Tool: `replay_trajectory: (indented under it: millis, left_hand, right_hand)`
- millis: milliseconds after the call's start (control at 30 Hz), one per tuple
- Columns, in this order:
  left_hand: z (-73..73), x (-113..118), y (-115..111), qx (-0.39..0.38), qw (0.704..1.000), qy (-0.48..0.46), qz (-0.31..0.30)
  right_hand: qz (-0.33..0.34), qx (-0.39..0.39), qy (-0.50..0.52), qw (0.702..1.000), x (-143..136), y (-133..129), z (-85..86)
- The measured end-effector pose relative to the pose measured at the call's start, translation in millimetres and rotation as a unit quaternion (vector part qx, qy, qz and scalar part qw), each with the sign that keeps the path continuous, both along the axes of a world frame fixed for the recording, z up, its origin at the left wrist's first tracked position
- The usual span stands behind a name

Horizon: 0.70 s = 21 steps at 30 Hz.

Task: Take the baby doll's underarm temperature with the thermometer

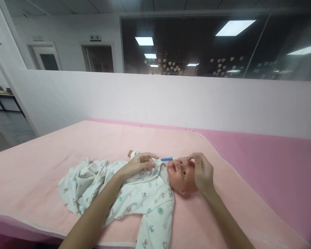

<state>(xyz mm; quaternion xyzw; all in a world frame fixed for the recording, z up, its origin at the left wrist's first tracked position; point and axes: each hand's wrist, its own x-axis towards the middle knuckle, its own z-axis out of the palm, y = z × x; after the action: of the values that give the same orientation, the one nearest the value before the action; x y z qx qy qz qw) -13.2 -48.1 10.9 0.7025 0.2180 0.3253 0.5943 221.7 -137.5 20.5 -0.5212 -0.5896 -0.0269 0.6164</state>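
Two bare forearms (93, 211) reached in from the bottom edge, nearest the camera. The right hand (204, 171) pinched the clear end of a slim, blue-ended stick (167, 159), which lay level across the view of the doll's face. Whether it touched the face could not be told. The left hand (140, 164) was loosely open over the chest, its fingertips just beside the blue end and apart from it. The doll (185, 178) lay in a white printed outfit (150, 199) on a peach cover (212, 218), with a white partition (155, 100) behind.
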Motion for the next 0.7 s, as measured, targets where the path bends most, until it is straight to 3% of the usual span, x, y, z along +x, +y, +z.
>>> replay_trajectory:
  millis: [100, 233, 467, 700]
  left_hand:
    - [2.4, 5.3, -8.6, -0.011, 1.000, -0.016, -0.008]
    - [3.1, 9.1, -12.7, -0.041, 0.999, -0.036, -0.002]
    - [2.6, 8.3, -10.9, -0.099, 0.993, -0.057, -0.005]
    - [2.3, 6.8, -10.7, -0.096, 0.994, -0.044, -0.012]
  right_hand:
    - [-0.033, 0.072, -0.094, 0.992, -14.0, -5.8, -3.5]
    - [-0.017, 0.132, -0.132, 0.982, -26.1, -7.7, -6.1]
    - [0.001, 0.162, -0.143, 0.976, -32.1, -5.8, -13.1]
    - [0.011, 0.166, -0.151, 0.974, -34.3, -7.3, -19.5]
